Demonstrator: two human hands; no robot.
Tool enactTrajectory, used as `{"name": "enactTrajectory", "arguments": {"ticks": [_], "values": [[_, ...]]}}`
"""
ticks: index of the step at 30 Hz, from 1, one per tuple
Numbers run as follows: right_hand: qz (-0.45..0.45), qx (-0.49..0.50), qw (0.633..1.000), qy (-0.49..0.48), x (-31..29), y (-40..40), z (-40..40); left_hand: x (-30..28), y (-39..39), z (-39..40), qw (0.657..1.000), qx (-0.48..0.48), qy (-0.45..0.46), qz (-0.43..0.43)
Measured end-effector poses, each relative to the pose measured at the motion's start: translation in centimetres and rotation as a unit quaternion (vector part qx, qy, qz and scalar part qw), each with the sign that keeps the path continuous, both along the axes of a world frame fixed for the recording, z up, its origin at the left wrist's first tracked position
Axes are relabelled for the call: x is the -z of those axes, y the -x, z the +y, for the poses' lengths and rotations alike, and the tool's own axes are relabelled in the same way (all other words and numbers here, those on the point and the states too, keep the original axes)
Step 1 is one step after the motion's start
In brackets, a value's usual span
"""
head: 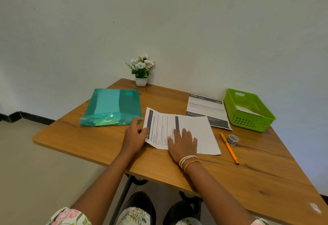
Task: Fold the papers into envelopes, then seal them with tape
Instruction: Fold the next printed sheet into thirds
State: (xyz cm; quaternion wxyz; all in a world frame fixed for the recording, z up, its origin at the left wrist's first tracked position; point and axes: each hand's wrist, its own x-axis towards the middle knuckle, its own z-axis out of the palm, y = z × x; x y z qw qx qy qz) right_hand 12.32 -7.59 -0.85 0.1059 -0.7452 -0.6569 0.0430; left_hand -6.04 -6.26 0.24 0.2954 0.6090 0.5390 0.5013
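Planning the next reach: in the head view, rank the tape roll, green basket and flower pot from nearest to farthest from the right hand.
From the right hand:
1. Tape roll, right, beside the pen.
2. Green basket, far right.
3. Flower pot, back edge by the wall.

Both bare forearms reached forward from the bottom of the view, converging toward the middle. Left hand (135, 133) sat thumb up, fingers curled inward, thumb and fingertips pinching the left edge of the printed paper (160, 129). Right hand (182, 142) lay palm down, fingers straight and slightly spread, pressing flat on that paper's folded-over part; thumb stuck out to the left. Right wrist was near level and wore several thin bangles (189, 161), white and orange. Left wrist was bare. Floral sleeves showed at both elbows.
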Motion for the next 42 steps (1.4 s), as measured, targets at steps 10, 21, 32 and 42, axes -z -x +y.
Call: {"name": "enactTrajectory", "arguments": {"ticks": [10, 21, 32, 42], "values": [[0.025, -0.009, 0.998, -0.061, -0.2, -0.1, -0.7, -0.1, -0.9, -0.2, 0.993, 0.101, 0.060, 0.018], [0.230, -0.044, 0.961, -0.149, -0.9, -1.0, -1.5, 0.5, -2.3, -1.1, 0.909, 0.034, -0.046, 0.414], [0.212, -0.054, 0.965, -0.143, -0.3, -1.1, -1.3, -5.5, -6.9, -0.5, 0.964, -0.066, 0.256, -0.024], [0.252, -0.074, 0.952, -0.158, -0.5, -1.1, -1.4, -5.4, -4.5, 0.5, 0.884, -0.029, 0.335, -0.325]]}}
